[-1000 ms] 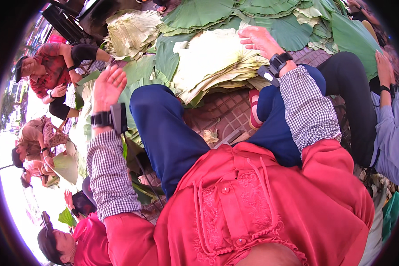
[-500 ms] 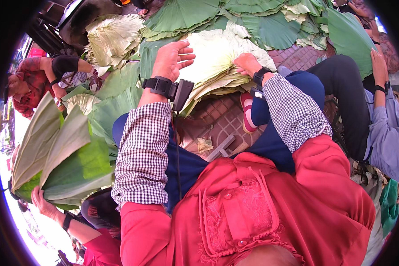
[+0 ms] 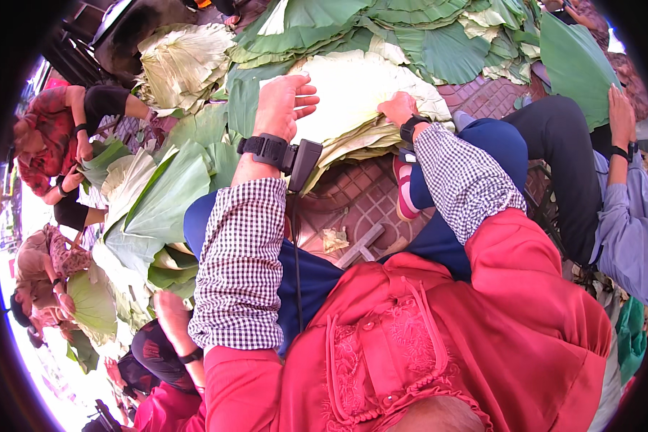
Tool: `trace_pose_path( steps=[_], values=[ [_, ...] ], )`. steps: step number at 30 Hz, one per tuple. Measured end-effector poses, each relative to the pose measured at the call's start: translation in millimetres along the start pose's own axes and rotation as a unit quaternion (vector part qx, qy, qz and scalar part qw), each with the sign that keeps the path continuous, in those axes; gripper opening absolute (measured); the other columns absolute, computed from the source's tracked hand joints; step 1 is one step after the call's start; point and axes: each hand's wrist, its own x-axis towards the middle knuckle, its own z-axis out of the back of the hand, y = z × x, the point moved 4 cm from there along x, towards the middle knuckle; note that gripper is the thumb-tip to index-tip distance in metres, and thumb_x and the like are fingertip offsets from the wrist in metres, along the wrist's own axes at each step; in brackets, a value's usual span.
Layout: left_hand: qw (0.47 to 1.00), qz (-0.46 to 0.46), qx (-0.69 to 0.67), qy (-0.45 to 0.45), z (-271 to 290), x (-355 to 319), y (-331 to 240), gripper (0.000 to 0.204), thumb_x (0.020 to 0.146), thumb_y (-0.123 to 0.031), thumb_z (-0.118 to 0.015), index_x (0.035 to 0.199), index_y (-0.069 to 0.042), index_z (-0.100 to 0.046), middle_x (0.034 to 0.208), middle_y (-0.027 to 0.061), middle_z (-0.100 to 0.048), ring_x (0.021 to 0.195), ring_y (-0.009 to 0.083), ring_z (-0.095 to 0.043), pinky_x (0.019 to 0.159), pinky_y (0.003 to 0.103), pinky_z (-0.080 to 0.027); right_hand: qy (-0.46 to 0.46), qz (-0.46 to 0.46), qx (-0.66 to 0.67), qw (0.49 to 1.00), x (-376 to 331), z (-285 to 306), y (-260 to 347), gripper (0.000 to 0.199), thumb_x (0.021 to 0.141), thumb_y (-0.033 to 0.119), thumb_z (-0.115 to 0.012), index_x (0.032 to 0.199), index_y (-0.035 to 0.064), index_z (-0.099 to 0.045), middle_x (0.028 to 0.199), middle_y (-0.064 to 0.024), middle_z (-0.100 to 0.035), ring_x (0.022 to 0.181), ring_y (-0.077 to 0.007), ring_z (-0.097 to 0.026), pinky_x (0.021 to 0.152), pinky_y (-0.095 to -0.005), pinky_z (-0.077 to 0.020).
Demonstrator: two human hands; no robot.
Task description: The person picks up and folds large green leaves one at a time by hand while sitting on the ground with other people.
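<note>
1. Left hand (image 3: 284, 104): open, fingers (image 3: 304, 92) spread and extended, palm down over the near-left edge of the pale leaf stack (image 3: 353, 101). It appears to hover at or just touch the top leaf; contact cannot be confirmed. A black wrist device (image 3: 281, 153) is strapped behind the hand.
2. Right hand (image 3: 396, 108): rests on the near-right edge of the same stack, fingers curled against the leaf margin. Whether they pinch a single leaf cannot be determined.
3. Recommended handling, as a judgement: lay the left palm flat to hold the top leaf down, and let the right fingers work only the outermost edge, so that one leaf separates without tearing. Keep pressure light; the leaves look thin and pliable.
4. Stack location: directly under and ahead of both hands, on the brick paving (image 3: 353, 194), between the person's knees.
5. Stack appearance: large rounded leaves, pale yellow-green undersides facing up, radial veins visible, many layers with drooping edges.
6. Beyond the fingers: darker green leaves (image 3: 439, 43) lie further out; more folded leaves (image 3: 165, 194) lie to the left of the left hand.
7. To the far left and right, other people sit among leaves.
</note>
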Motion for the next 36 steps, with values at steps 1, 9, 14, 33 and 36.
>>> trace_pose_path(
  steps=[1,9,14,33,36],
  values=[
    [1.000,0.005,0.000,-0.003,-1,1,1,0.024,0.083,-0.018,-0.060,0.099,0.000,-0.057,0.087,0.0099,-0.062,0.076,0.0212,-0.062,0.068,0.032,-0.051,-0.003,-0.002,0.001,1.000,4,0,-5,0.025,0.065,0.025,-0.072,0.065,0.0014,-0.063,0.053,-0.0071,-0.059,0.042,-0.0152,-0.055,0.041,-0.0290,-0.0430],
    [0.999,0.029,0.019,-0.015,5,1,11,0.024,0.083,-0.018,-0.060,0.100,-0.001,-0.057,0.085,0.0085,-0.061,0.074,0.0208,-0.061,0.069,0.032,-0.050,0.100,-0.156,0.329,0.926,-5,-5,-8,0.015,0.067,0.014,-0.070,0.067,0.0028,-0.060,0.061,-0.0050,-0.058,0.048,-0.0125,-0.051,0.042,-0.0269,-0.0417],
    [0.997,0.044,0.064,0.011,-11,9,22,0.039,0.080,-0.027,-0.066,0.106,0.000,-0.055,0.098,0.0120,-0.056,0.091,0.0247,-0.056,0.075,0.037,-0.050,0.052,0.046,0.347,0.935,-17,8,26,0.015,0.065,0.012,-0.068,0.077,0.0056,-0.061,0.062,-0.0062,-0.057,0.050,-0.0150,-0.052,0.045,-0.0297,-0.0416],
    [0.980,0.082,-0.097,-0.150,23,3,44,0.031,0.088,-0.014,-0.047,0.115,0.000,-0.042,0.106,0.0187,-0.053,0.081,0.0372,-0.061,0.065,0.049,-0.053,0.114,0.042,0.186,0.975,-51,4,49,0.038,0.076,0.036,-0.068,0.081,-0.0015,-0.065,0.068,-0.0102,-0.065,0.062,-0.0189,-0.064,0.064,-0.0315,-0.0510],
    [0.977,0.066,-0.127,-0.156,26,6,44,0.033,0.086,-0.014,-0.049,0.116,-0.001,-0.044,0.110,0.0177,-0.051,0.089,0.0366,-0.058,0.066,0.052,-0.052,0.145,-0.013,-0.031,0.989,-35,9,23,0.039,0.075,0.034,-0.066,0.086,-0.0027,-0.064,0.081,-0.0175,-0.067,0.076,-0.0277,-0.066,0.075,-0.0385,-0.0504]
  ],
)
